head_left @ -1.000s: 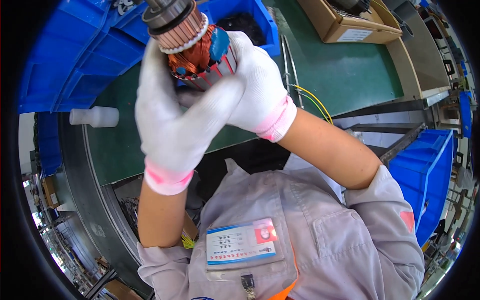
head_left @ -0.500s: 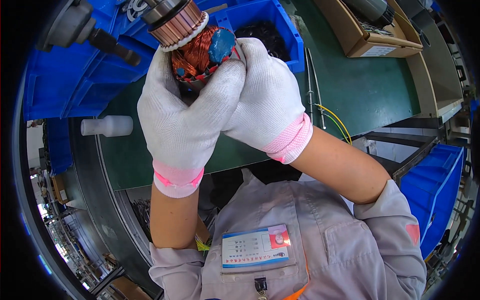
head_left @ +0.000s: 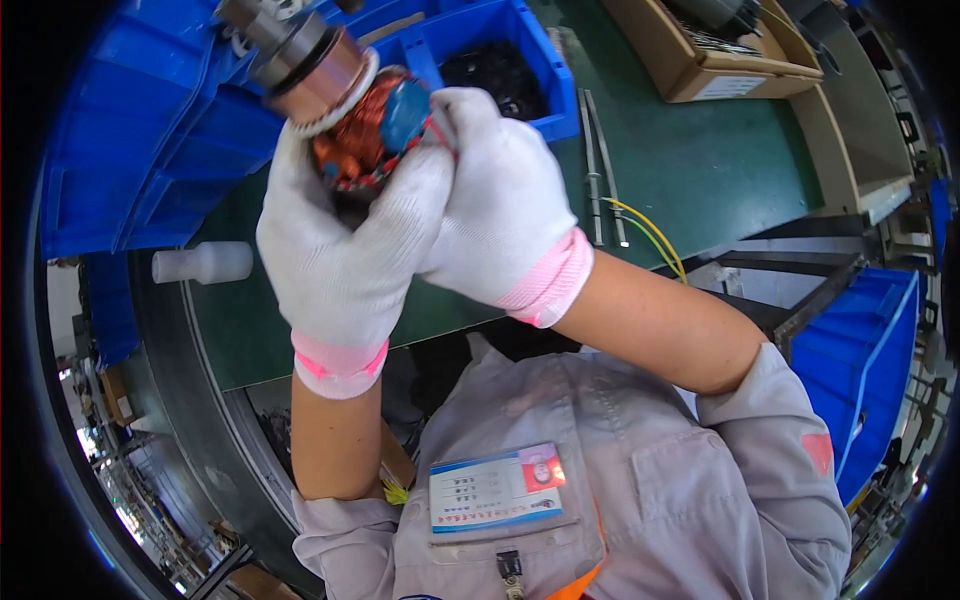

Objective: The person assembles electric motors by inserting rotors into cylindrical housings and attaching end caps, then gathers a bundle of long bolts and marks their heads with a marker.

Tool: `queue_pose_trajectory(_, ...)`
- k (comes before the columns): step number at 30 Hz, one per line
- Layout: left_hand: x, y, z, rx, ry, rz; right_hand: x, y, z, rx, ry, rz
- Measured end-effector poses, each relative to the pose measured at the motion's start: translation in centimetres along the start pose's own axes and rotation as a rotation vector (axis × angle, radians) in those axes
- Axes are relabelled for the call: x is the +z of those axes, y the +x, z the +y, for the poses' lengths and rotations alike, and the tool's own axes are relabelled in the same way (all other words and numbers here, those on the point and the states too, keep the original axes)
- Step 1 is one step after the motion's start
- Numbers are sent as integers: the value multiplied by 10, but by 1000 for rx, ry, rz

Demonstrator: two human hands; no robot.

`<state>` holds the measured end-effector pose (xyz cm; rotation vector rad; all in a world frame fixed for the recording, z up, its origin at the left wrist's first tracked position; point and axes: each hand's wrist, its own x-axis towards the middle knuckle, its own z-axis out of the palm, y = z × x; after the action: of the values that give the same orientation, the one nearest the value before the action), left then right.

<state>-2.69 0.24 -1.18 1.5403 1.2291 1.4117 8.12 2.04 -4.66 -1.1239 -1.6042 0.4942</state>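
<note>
White pink-cuffed gloves [head_left: 440, 240], copper-orange rotor [head_left: 365, 130], blue bins [head_left: 150, 150], green table [head_left: 700, 160].

White knit gloves, pink cuffs; grey short-sleeved work shirt [head_left: 640, 480], chest badge [head_left: 497, 488]

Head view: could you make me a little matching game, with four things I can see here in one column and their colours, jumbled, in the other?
Things:
1. gloves on both hands
2. bin behind the hands
3. windings of the motor part held up
4. loose wires on the table

Colours:
A. yellow
B. blue
C. white with pink cuffs
D. copper

Pairs:
1-C: left hand, right hand
2-B: bin
3-D: motor part
4-A: wires on the table
</note>
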Motion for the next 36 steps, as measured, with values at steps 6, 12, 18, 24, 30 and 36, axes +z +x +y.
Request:
queue_pose_trajectory(6,12,-28,6,95,116,29,-36,-10,20,-23,403,-383)
queue_pose_trajectory(12,11,-32,-6,92,-12,15,-79,40,34,205,615,-424)
queue_pose_trajectory(18,9,-36,-5,91,-82,10,-100,145,58,223,172,292)
queue_pose_trajectory(24,-25,-71,40,697,708,211,-122,180,100,386,-41,514)
queue_pose_trajectory(30,53,-61,76,790,351,-498,-128,180,111,402,-153,392)
queue_pose_trajectory(36,102,-47,79,701,158,-445,-113,170,93,471,-94,514)
